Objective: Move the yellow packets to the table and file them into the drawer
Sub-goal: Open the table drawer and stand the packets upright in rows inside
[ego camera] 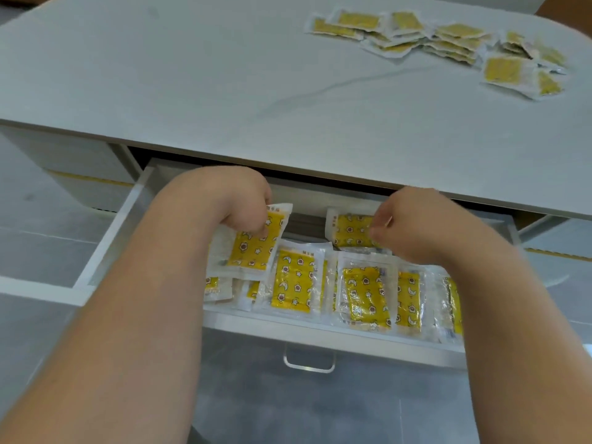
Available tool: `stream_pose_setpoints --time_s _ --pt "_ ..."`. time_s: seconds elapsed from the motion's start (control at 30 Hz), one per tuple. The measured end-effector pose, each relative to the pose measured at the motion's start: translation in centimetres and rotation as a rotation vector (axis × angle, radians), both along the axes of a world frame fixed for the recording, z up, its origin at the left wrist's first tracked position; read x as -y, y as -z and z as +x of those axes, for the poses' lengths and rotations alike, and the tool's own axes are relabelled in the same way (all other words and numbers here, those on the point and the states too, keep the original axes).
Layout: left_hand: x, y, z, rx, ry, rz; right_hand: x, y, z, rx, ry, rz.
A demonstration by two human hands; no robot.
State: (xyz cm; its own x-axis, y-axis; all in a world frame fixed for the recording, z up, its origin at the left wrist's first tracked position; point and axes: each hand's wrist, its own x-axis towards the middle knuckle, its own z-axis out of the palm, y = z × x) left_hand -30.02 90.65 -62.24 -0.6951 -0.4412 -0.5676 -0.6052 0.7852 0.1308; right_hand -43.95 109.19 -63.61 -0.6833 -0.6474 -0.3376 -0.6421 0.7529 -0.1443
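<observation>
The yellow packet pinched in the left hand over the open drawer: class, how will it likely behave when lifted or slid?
The yellow packet is thin and flat, held by a few fingers of the left hand, so probably light and somewhat floppy. Its glossy clear wrapper suggests it may slip over the packets in the drawer. Being flat, it should not roll.

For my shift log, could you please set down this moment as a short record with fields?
drawer: pulled open under the table top
left hand: pinching a yellow packet at the back left of the drawer
right hand: fingers on a second packet at the back
packets in drawer: overlapping along the front wall
pile on table: loose packets at the far right of the table top
handle: on the drawer front
</observation>
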Motion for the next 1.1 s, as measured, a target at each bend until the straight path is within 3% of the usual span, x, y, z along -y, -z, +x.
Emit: stream_pose_setpoints --time_s 0.1,0.27,0.47,0.57,0.7,0.83,0.97,1.1 --pt "0.0 0.6 -0.3 -0.021 -0.001 0.054 0.6 3.1 -0.7 0.005 0.219 0.067" --pt "0.6 0.9 0.1 -0.054 0.004 0.138 1.3 5.8 -1.5 0.067 0.390 0.273" --pt "2.0 1.3 1.6 -0.001 -0.003 0.184 1.6 6.9 -1.5 0.057 0.485 0.059" --pt "2.8 1.7 2.4 -0.003 -0.023 0.167 2.4 5.2 -0.3 -0.020 0.321 -0.045" --pt "4.3 1.6 3.7 -0.007 -0.088 0.166 3.4 1.3 4.2 0.040 -0.001 -0.150" --pt "6.1 1.1 5.2 0.030 -0.095 0.061 4.7 -1.6 7.8 -0.204 -0.214 -0.202" --pt "7.5 2.2 5.9 0.300 -0.017 -0.156 7.9 -2.0 8.9 0.100 -0.268 -0.311" --pt "9.1 4.5 6.6 0.318 -0.044 -0.200 11.3 1.2 9.4 0.251 -0.373 -0.201"
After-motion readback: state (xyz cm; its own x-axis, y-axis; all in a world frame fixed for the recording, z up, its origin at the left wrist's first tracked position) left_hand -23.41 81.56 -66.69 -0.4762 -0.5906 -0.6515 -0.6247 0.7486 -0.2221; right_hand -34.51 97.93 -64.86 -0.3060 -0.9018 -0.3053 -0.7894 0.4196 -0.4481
